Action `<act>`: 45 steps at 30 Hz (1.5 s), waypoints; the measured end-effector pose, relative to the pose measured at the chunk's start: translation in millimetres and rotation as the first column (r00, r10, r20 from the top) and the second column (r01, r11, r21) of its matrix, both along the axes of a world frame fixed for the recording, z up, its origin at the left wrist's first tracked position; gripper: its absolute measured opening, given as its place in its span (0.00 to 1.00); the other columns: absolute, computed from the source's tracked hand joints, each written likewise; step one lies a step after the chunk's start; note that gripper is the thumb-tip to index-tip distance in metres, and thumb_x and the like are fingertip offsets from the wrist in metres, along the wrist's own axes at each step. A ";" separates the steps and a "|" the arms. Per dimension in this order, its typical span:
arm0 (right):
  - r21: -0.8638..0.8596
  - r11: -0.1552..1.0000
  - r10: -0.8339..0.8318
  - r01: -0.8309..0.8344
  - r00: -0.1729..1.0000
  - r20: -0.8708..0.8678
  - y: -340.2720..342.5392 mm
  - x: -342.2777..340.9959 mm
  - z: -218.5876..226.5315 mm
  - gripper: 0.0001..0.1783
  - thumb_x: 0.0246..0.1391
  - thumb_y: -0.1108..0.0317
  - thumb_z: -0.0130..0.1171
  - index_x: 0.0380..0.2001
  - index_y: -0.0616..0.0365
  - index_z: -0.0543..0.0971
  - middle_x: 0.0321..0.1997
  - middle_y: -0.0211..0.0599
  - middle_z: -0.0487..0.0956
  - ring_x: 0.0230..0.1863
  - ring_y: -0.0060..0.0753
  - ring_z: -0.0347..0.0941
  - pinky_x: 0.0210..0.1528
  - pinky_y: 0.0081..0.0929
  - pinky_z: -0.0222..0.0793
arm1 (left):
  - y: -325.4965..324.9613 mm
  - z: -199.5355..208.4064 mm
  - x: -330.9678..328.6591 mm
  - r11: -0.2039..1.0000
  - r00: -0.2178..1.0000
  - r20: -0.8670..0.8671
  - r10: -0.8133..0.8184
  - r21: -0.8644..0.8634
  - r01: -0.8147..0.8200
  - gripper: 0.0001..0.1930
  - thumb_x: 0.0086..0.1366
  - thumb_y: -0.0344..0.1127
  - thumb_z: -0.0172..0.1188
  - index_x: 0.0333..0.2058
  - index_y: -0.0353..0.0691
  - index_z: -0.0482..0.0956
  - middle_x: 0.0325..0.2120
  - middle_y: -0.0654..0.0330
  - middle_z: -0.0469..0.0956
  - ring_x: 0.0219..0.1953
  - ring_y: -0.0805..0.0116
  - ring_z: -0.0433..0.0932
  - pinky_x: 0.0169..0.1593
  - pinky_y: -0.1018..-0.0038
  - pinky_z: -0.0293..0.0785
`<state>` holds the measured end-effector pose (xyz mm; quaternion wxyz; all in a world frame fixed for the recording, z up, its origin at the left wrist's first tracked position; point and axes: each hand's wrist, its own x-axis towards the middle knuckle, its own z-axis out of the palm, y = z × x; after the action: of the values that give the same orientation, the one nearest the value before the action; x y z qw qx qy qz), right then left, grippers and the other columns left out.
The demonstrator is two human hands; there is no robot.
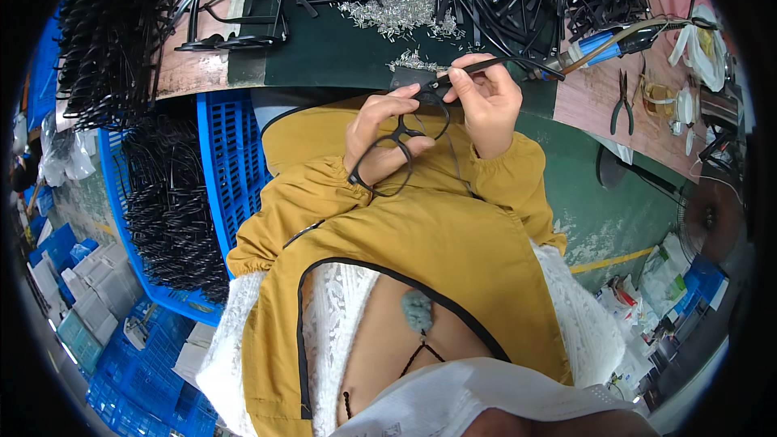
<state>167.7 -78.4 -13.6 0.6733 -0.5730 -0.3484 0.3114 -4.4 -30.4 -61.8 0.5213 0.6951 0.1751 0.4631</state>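
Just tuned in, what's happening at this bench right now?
A person in mustard sleeves is working on a black eyeglass frame. The left hand holds the frame front near the bench edge, while the right hand pinches a thin black temple arm at the frame's corner. A blue crate of black frames stands to the left, and pliers lie on the bench to the right.
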 end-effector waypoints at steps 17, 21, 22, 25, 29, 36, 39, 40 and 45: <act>-0.325 0.916 0.305 -0.234 0.934 0.187 -3.1 12.3 21.4 0.12 0.56 0.80 0.64 0.44 0.64 0.83 0.47 0.32 0.78 0.39 0.20 0.78 0.39 0.18 0.75 | 3.0 44.5 6.4 0.868 0.964 0.234 0.125 -0.496 0.008 0.25 0.63 0.19 0.65 0.57 0.35 0.66 0.43 0.50 0.80 0.50 0.57 0.83 0.56 0.65 0.81; -0.298 0.855 0.493 -0.425 0.845 0.208 39.9 35.4 44.3 0.20 0.60 0.78 0.60 0.56 0.62 0.77 0.52 0.32 0.72 0.53 0.24 0.74 0.52 0.22 0.73 | 36.6 56.4 -16.7 0.622 0.951 0.236 0.200 -0.780 0.063 0.14 0.72 0.22 0.44 0.55 0.29 0.67 0.39 0.49 0.80 0.44 0.54 0.85 0.49 0.68 0.85; -0.226 0.915 0.404 -0.335 0.784 0.471 62.7 36.1 46.0 0.18 0.60 0.76 0.61 0.54 0.59 0.79 0.49 0.33 0.74 0.51 0.23 0.75 0.50 0.22 0.72 | 41.5 56.0 -18.9 0.637 0.957 0.216 0.191 -0.769 0.046 0.12 0.75 0.29 0.46 0.50 0.29 0.73 0.34 0.51 0.82 0.37 0.56 0.87 0.42 0.71 0.85; -0.036 0.999 0.036 -0.003 0.266 0.963 146.6 27.6 38.4 0.13 0.59 0.73 0.64 0.48 0.58 0.82 0.41 0.37 0.78 0.36 0.34 0.76 0.39 0.24 0.72 | 53.1 52.5 -23.1 0.648 0.988 0.126 0.092 -0.760 0.037 0.15 0.77 0.37 0.47 0.46 0.29 0.76 0.29 0.53 0.82 0.33 0.58 0.87 0.36 0.73 0.84; -0.049 0.991 0.080 -0.126 0.255 0.964 204.8 39.6 44.4 0.09 0.57 0.65 0.62 0.29 0.59 0.80 0.37 0.43 0.78 0.42 0.52 0.74 0.47 0.45 0.72 | 58.5 50.1 -21.3 0.676 0.998 0.002 0.064 -0.736 -0.041 0.25 0.80 0.48 0.38 0.44 0.29 0.75 0.28 0.53 0.80 0.30 0.59 0.86 0.34 0.74 0.84; 0.016 0.991 0.060 -0.130 0.560 0.826 70.6 42.2 138.5 0.09 0.55 0.81 0.64 0.39 0.63 0.87 0.23 0.33 0.73 0.24 0.22 0.70 0.28 0.21 0.62 | 62.9 52.5 -20.7 0.680 0.998 -0.040 0.043 -0.731 -0.059 0.27 0.80 0.49 0.37 0.44 0.29 0.76 0.27 0.53 0.80 0.30 0.59 0.86 0.33 0.75 0.83; -0.102 0.978 0.205 -0.182 0.738 0.643 27.3 47.4 152.2 0.13 0.51 0.85 0.57 0.37 0.65 0.87 0.24 0.26 0.72 0.24 0.14 0.65 0.27 0.17 0.56 | 64.4 56.3 -19.8 0.618 0.999 -0.035 0.034 -0.785 -0.049 0.31 0.80 0.55 0.36 0.45 0.28 0.77 0.28 0.55 0.81 0.31 0.59 0.86 0.36 0.74 0.83; -0.138 0.963 0.266 -0.232 0.735 0.624 21.3 50.0 145.9 0.13 0.49 0.85 0.56 0.34 0.64 0.88 0.24 0.25 0.73 0.24 0.14 0.65 0.27 0.17 0.55 | 64.1 58.4 -18.9 0.579 0.999 0.016 0.048 -0.815 -0.015 0.32 0.81 0.53 0.35 0.45 0.27 0.78 0.25 0.55 0.81 0.28 0.61 0.85 0.33 0.74 0.80; -0.191 0.975 0.209 -0.113 0.762 0.613 13.3 32.6 61.3 0.07 0.54 0.82 0.60 0.36 0.64 0.82 0.33 0.31 0.73 0.27 0.18 0.69 0.29 0.20 0.64 | 50.7 72.5 -12.8 0.262 0.949 0.091 -0.303 -0.949 0.174 0.33 0.76 0.53 0.39 0.48 0.23 0.79 0.20 0.56 0.78 0.26 0.59 0.82 0.38 0.70 0.79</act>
<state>200.4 -65.1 47.7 0.4461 -0.6584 -0.5779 0.1830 -17.2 20.3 10.7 0.8823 0.2955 0.3353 0.1475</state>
